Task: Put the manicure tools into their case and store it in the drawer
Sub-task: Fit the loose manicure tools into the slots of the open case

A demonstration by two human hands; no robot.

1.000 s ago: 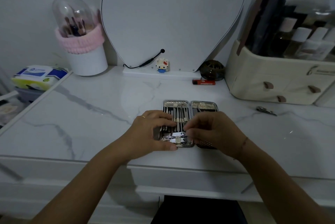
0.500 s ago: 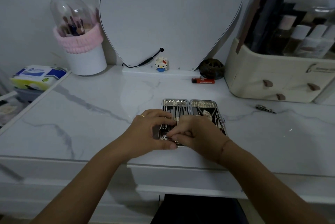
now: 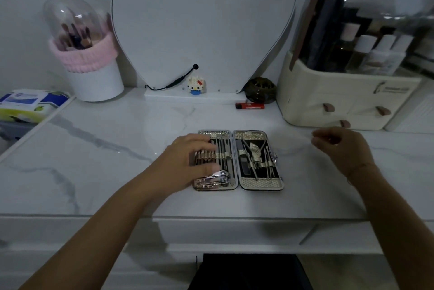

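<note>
left hand [image 3: 187,160] flat on open case's [image 3: 260,183] left half, fingers relaxed, right hand [image 3: 340,146] up off to the side, loosely curled, empty, tools [image 3: 254,152] strapped in both halves

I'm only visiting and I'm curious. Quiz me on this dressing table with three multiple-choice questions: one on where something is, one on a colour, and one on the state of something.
1. Where does the red lighter lie?
A. on the floor
B. on the tabletop, just in front of the dark round container
C. propped upright against the wall

2. What colour is the fluffy band round the white brush holder?
A. pink
B. green
C. black

3. How is the manicure case lying?
A. closed
B. open flat, with tools in both halves
C. standing on edge

Key:
1 B: the lighter lies flat on the marble by the container.
2 A: the band is plainly pink.
3 B: both halves face up, and the left hand rests on the left half.
</note>
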